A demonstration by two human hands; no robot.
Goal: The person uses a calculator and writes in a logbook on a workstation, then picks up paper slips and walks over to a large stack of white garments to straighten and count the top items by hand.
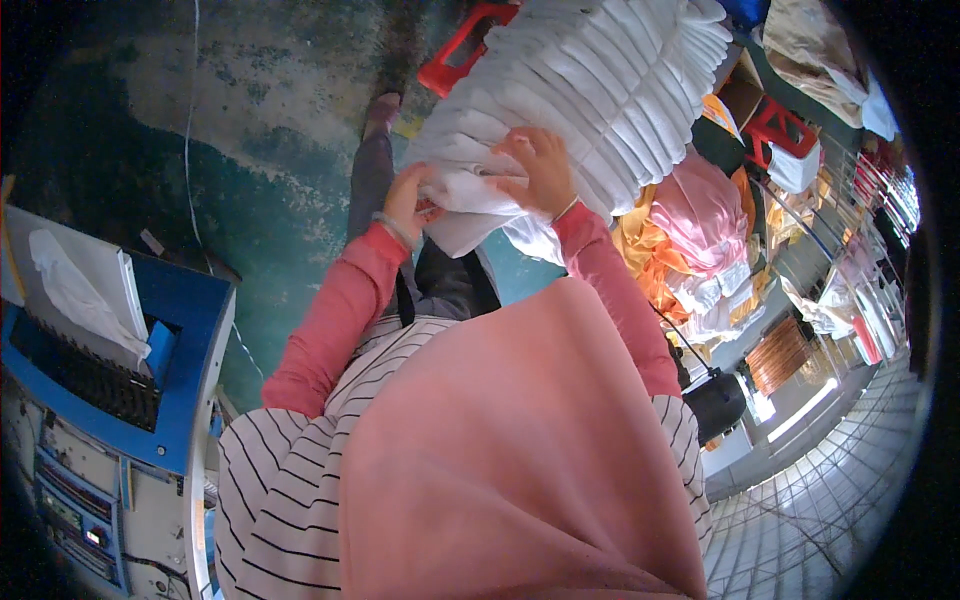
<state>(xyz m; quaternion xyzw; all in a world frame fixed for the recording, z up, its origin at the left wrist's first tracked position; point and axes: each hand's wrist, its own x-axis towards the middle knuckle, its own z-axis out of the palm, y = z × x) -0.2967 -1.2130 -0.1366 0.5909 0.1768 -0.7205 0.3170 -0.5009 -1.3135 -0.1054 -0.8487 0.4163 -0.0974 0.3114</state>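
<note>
Both hands, left hand (407, 203) and right hand (541, 170), clamp the near end of the stack of folded white cloth (590, 90), fingers curled around its lowest layers.

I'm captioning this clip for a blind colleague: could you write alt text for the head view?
Both hands, left hand and right hand, grip the near end of a tall stack of folded white cloth. Pink sleeves lead back to a striped top; a blue and white machine stands at the left, piled pink and orange fabric at the right.

Soft matt white folded cloth stack (600, 90); glossy red plastic stool (462, 45) at eleven o'clock of it; rough, stained concrete floor (270, 120).
</note>
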